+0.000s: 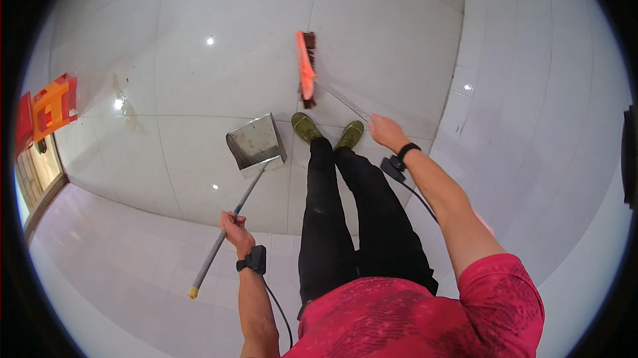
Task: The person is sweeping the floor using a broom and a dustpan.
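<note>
My right hand is closed round the pale handle of a broom. The broom's orange head, with dark brown bristles, is on the tiled floor just beyond my feet and looks slightly blurred. My left hand grips the grey handle of a long-handled dustpan, whose yellow-tipped end points toward the lower left. The metal pan rests to the left of my shoes, its inside smudged with dark specks. A short gap of floor lies between the pan and the broom head.
Light tiles make up the floor, with a brownish wet smear on the left. Orange and red plastic furniture stands at the far left, near a doorway edge. White tiled walls rise on the right and near side.
</note>
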The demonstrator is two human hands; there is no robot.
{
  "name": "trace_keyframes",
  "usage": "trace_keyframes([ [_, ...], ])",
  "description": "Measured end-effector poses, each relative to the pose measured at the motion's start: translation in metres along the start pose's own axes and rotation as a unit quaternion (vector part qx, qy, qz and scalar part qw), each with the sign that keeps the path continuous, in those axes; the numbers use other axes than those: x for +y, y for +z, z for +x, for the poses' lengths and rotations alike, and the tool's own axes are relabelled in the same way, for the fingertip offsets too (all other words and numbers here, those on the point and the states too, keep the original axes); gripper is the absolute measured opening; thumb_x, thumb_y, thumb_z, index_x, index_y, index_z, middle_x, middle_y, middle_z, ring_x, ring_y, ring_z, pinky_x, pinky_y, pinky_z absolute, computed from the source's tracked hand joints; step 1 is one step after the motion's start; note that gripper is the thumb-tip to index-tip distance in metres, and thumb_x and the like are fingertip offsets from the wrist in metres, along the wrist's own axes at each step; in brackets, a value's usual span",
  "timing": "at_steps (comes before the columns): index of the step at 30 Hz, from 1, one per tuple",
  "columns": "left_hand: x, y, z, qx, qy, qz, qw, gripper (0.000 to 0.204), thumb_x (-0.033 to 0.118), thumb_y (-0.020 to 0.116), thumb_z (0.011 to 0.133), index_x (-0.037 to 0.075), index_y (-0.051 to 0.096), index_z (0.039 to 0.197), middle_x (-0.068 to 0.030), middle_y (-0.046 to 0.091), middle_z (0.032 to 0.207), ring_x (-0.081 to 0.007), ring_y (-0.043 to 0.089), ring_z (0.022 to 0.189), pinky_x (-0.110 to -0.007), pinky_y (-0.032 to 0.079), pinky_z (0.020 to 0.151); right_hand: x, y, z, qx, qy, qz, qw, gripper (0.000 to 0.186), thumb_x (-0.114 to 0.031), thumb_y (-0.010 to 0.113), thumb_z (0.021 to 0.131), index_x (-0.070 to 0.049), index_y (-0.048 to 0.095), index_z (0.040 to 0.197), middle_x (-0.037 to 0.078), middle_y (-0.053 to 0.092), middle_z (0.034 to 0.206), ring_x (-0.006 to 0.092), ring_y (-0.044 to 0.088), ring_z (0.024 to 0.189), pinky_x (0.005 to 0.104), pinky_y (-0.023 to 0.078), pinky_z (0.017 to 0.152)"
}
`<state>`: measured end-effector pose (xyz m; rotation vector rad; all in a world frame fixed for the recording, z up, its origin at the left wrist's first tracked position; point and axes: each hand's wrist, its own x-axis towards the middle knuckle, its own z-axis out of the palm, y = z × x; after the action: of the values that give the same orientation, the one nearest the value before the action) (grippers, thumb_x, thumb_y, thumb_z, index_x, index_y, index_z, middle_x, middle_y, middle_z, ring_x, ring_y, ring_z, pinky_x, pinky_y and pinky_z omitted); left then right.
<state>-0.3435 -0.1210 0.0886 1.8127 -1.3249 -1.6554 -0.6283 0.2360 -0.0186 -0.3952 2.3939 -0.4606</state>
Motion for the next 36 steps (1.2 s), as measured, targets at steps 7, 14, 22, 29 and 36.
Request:
trace_keyframes([
  [7,0.005,0.018,-0.001,0.011,0.007,-0.027,1.000,0.023,0.024,0.048,0.084,0.010,0.043,0.066,0.0004,0.037,0.063,-0.0089,0.037,0.054,-0.023,0.035,0.053,-0.067,-0.010,0.089,0.066,-0.087,0.019,0.994,0.028,-0.028,0.047,0.085,-0.006,0.054,0.101,0.019,0.062,0.090,0.0371,0.057,0.087,0.0480,0.046,0.075],
  [14,0.031,0.044,-0.036,-0.024,0.057,0.024,0.998,0.026,0.027,0.048,0.088,0.011,0.041,0.069,0.0015,0.037,0.064,-0.0076,0.036,0.054,-0.023,0.034,0.051,0.028,-0.105,-0.003,0.079,0.066,-0.006,0.995,0.033,-0.029,0.044,0.087,-0.013,0.052,0.115,0.019,0.062,0.089,0.0376,0.059,0.083,0.0484,0.046,0.072],
  [22,0.029,0.037,-0.045,-0.049,0.076,0.088,0.992,0.026,0.027,0.049,0.087,0.011,0.041,0.068,0.0015,0.038,0.064,-0.0078,0.036,0.053,-0.023,0.033,0.052,0.204,-0.088,-0.260,0.105,0.287,-0.072,0.949,0.032,-0.026,0.043,0.087,-0.007,0.050,0.112,0.023,0.061,0.081,0.0413,0.059,0.076,0.0512,0.046,0.067],
  [29,0.002,0.003,0.005,-0.111,0.104,0.107,0.983,0.024,0.026,0.047,0.087,0.011,0.042,0.069,0.0013,0.038,0.064,-0.0081,0.036,0.054,-0.023,0.032,0.052,0.204,0.119,-0.326,0.007,0.464,0.024,0.885,0.029,-0.028,0.047,0.086,-0.004,0.054,0.100,0.023,0.061,0.087,0.0406,0.059,0.086,0.0493,0.047,0.072],
  [36,-0.004,-0.011,0.026,-0.159,0.105,0.094,0.977,0.026,0.028,0.046,0.090,0.012,0.041,0.071,0.0012,0.039,0.068,-0.0085,0.035,0.056,-0.024,0.032,0.052,0.166,0.217,-0.320,0.042,0.406,0.063,0.911,0.023,-0.027,0.048,0.086,-0.006,0.049,0.094,0.022,0.061,0.084,0.0411,0.059,0.082,0.0512,0.046,0.070],
])
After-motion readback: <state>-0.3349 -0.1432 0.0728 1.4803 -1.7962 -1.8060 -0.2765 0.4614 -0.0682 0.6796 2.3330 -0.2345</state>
